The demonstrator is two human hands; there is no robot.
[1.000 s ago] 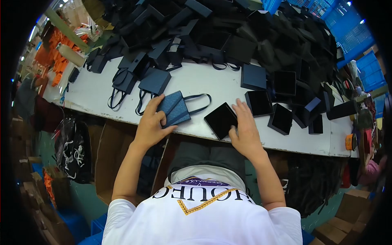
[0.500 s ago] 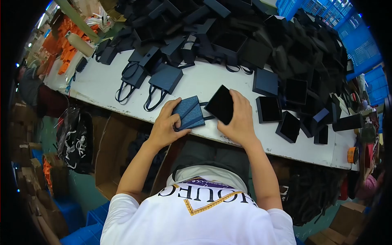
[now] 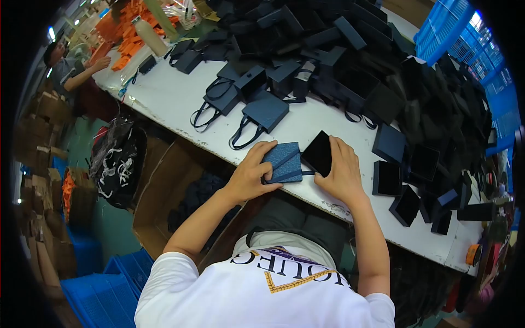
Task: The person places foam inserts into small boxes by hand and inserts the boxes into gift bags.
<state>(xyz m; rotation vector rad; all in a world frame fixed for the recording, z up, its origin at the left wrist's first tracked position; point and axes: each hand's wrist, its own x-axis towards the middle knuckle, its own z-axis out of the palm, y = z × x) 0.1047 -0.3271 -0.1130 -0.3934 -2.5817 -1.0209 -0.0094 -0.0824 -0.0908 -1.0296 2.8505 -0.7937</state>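
My left hand (image 3: pixel 252 174) is closed on the left side of a small blue gift bag (image 3: pixel 284 163) with a textured surface and slanting fold lines. The bag lies near the table's front edge, its dark ribbon handle (image 3: pixel 308 173) stretching right. My right hand (image 3: pixel 343 174) grips a black box (image 3: pixel 318 153), tilted, with its dark inner side facing up and the fingers along its right edge. The box is right beside the bag, over the handle's end. Beyond my left hand lie navy gift bags (image 3: pixel 266 111) with ribbon handles.
A large heap of dark boxes (image 3: pixel 350 71) covers the back and right of the white table (image 3: pixel 180 104). Several boxes (image 3: pixel 387 177) lie right of my hand. Blue crates (image 3: pixel 445 33) stand behind. A bottle (image 3: pixel 149 35) and another person (image 3: pixel 76 76) are at the far left.
The view has turned, so the table and its contents appear further right and more slanted. Both hands keep their grips; the black box sits slightly lower against the bag's handle.
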